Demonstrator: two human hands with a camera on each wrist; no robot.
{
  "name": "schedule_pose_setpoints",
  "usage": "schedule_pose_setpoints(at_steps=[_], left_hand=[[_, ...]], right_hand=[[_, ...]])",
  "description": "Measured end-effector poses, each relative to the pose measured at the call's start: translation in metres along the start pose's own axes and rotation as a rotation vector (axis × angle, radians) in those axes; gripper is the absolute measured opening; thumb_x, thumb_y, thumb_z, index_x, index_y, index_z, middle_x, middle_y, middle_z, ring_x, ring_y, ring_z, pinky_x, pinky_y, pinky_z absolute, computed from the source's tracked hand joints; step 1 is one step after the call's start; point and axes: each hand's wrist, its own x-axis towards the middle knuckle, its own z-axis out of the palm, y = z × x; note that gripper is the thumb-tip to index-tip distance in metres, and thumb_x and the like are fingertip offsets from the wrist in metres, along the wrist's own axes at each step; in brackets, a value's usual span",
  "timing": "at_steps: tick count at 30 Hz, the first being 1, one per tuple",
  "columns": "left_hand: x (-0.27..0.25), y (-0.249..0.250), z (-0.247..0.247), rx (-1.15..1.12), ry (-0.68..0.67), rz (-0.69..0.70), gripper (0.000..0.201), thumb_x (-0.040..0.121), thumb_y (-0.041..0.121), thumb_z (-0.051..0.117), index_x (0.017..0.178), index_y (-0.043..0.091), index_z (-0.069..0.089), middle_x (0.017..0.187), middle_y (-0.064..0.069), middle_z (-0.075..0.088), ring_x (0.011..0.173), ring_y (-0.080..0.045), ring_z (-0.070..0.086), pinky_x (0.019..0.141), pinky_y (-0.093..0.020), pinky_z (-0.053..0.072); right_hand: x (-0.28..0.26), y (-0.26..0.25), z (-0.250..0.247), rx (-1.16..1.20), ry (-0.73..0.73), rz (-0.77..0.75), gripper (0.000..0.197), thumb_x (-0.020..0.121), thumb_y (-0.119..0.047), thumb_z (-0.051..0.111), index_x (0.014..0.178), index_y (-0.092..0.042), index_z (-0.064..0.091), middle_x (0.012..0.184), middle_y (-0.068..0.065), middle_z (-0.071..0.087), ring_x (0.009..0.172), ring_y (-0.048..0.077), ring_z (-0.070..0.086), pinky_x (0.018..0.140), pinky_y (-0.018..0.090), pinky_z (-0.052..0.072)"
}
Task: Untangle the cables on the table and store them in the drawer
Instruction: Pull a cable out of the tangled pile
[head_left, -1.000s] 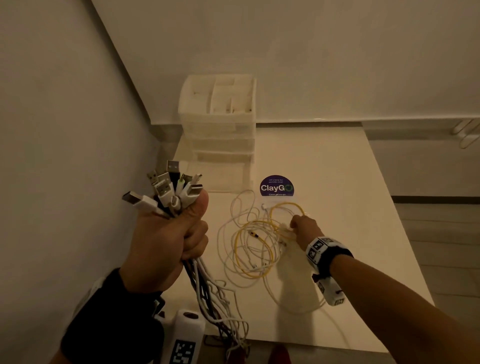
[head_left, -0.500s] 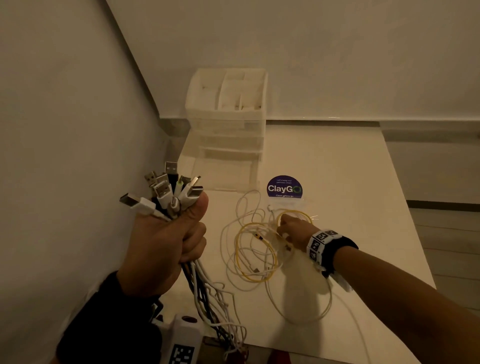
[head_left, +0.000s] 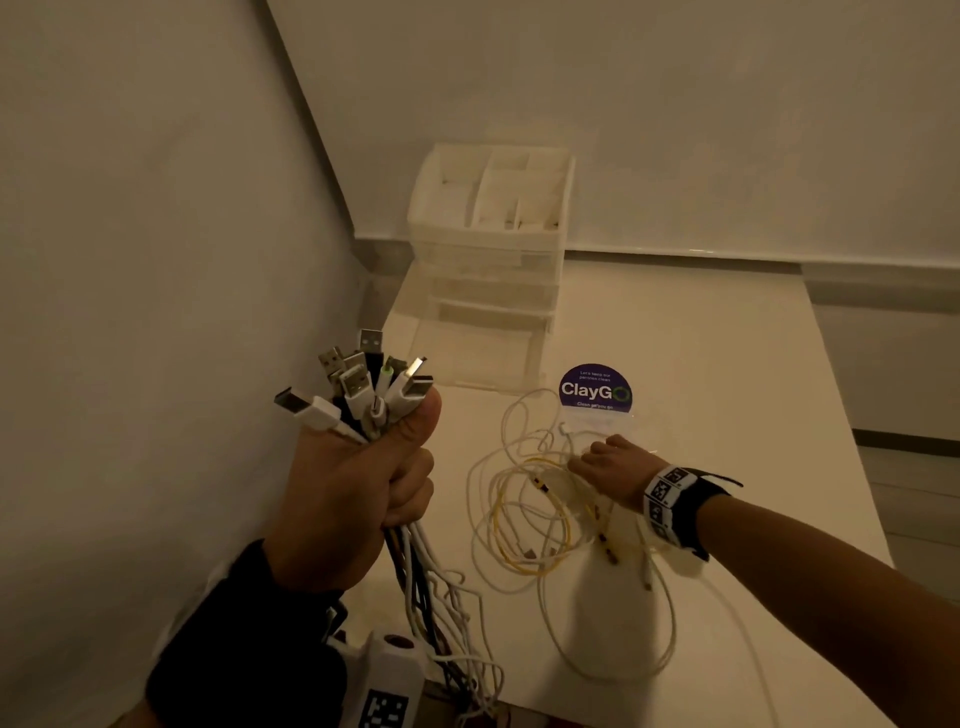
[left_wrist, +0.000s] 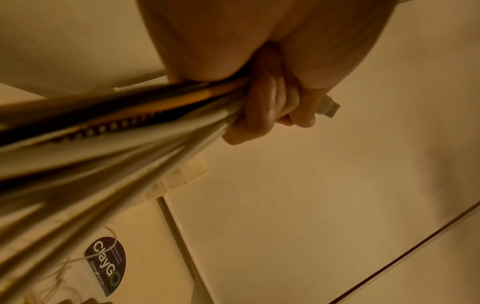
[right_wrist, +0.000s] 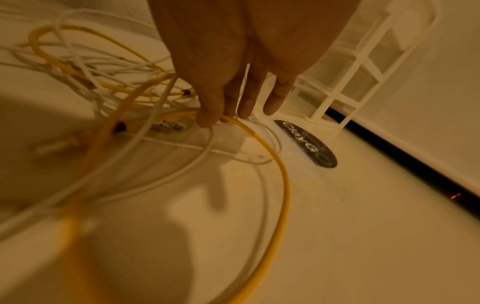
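My left hand (head_left: 363, 483) is raised at the left and grips a thick bundle of cables (head_left: 363, 384), USB plugs pointing up and tails hanging over the table's front edge. The left wrist view shows the fingers (left_wrist: 265, 107) curled tight round that bundle (left_wrist: 130, 127). My right hand (head_left: 608, 462) reaches down onto a loose tangle of white cables and a yellow cable (head_left: 535, 571) lying on the table. Seen from the right wrist, the thumb and forefinger tips (right_wrist: 207, 117) pinch the yellow cable (right_wrist: 283, 174); the other fingers stay straight.
A white plastic drawer unit (head_left: 493, 260) stands at the back left of the table (head_left: 701, 364), its bottom drawer (head_left: 478, 353) pulled out. A round purple ClayGo sticker (head_left: 596, 387) lies just beyond the tangle. A wall (head_left: 156, 260) runs close along the left.
My right hand has slid a little left across the tangle, and the small yellow loop beside it has drawn in under the hand. The left hand holds its bundle as before.
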Motion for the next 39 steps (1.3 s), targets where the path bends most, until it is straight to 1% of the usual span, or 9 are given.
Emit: schedule_pose_setpoints(at_steps=[5,8,10,13,18,22,28,32,39], left_hand=[[0.004,0.002,0.003,-0.008,0.002,0.003,0.039,0.068,0.04,0.081,0.058,0.021,0.048,0.045,0.005,0.019,0.032,-0.006,0.017,0.038,-0.014,0.019],[0.011,0.002,0.004,-0.029,0.051,0.01,0.036,0.081,0.028,0.067,0.071,0.003,0.042,0.05,-0.001,0.01,0.034,-0.008,0.014,0.039,-0.014,0.018],[0.016,0.003,0.004,-0.054,0.056,-0.004,0.031,0.082,0.025,0.063,0.079,0.0,0.045,0.05,0.0,0.011,0.034,-0.008,0.013,0.039,-0.015,0.017],[0.027,0.0,0.007,-0.096,0.049,-0.062,0.033,0.086,0.034,0.066,0.078,0.005,0.051,0.049,0.003,0.017,0.036,-0.007,0.014,0.039,-0.015,0.018],[0.04,-0.003,0.017,-0.144,0.011,-0.162,0.033,0.081,0.042,0.063,0.077,0.01,0.054,0.057,-0.001,0.018,0.04,-0.008,0.018,0.038,-0.013,0.019],[0.04,-0.006,0.021,-0.227,-0.106,-0.165,0.038,0.081,0.045,0.066,0.084,0.008,0.055,0.053,0.001,0.022,0.038,-0.005,0.02,0.037,-0.011,0.021],[0.039,-0.013,0.01,-0.249,-0.253,-0.098,0.053,0.059,0.056,0.083,0.088,0.015,0.068,0.05,0.004,0.03,0.037,-0.003,0.026,0.04,-0.013,0.018],[0.039,-0.014,0.001,-0.321,-0.281,-0.127,0.064,0.053,0.049,0.09,0.089,0.007,0.058,0.05,0.004,0.032,0.036,-0.002,0.029,0.035,-0.01,0.026],[0.03,-0.007,-0.002,-0.122,-0.142,-0.08,0.03,0.085,0.036,0.06,0.073,0.01,0.051,0.048,0.001,0.031,0.038,-0.009,0.023,0.038,-0.013,0.023]], right_hand=[[-0.019,0.029,-0.044,0.188,-0.157,0.241,0.027,0.093,-0.008,0.049,0.12,-0.01,0.054,0.123,0.011,0.055,0.108,0.03,0.057,0.087,0.037,0.047],[-0.044,0.05,-0.077,0.51,-0.105,0.512,0.02,0.093,-0.019,0.05,0.109,-0.013,0.06,0.114,0.008,0.062,0.099,0.024,0.062,0.082,0.03,0.052],[-0.065,0.052,-0.099,0.873,0.043,0.656,0.014,0.094,-0.02,0.053,0.102,-0.011,0.06,0.097,0.008,0.067,0.081,0.02,0.068,0.07,0.026,0.054],[-0.096,0.023,-0.132,1.456,0.446,0.711,0.01,0.094,-0.014,0.056,0.097,-0.004,0.057,0.08,0.013,0.064,0.063,0.026,0.064,0.068,0.041,0.056],[-0.124,-0.062,-0.189,1.864,0.902,0.404,0.014,0.094,-0.017,0.056,0.103,-0.009,0.063,0.074,0.01,0.053,0.054,0.025,0.044,0.054,0.038,0.036],[-0.125,-0.11,-0.226,1.784,1.056,0.268,0.024,0.083,-0.023,0.062,0.105,-0.015,0.066,0.076,0.012,0.056,0.051,0.027,0.044,0.047,0.023,0.039],[-0.108,-0.144,-0.23,1.199,1.101,0.307,0.023,0.091,-0.029,0.061,0.108,-0.044,0.062,0.079,-0.01,0.064,0.059,0.017,0.059,0.055,0.034,0.052],[-0.103,-0.152,-0.229,1.05,1.13,0.336,0.027,0.088,-0.035,0.062,0.112,-0.047,0.062,0.082,-0.011,0.065,0.069,0.015,0.062,0.061,0.034,0.053],[-0.097,-0.167,-0.227,0.833,1.094,0.419,0.032,0.086,-0.016,0.069,0.114,-0.032,0.067,0.074,-0.015,0.06,0.064,0.005,0.056,0.057,0.02,0.05]])
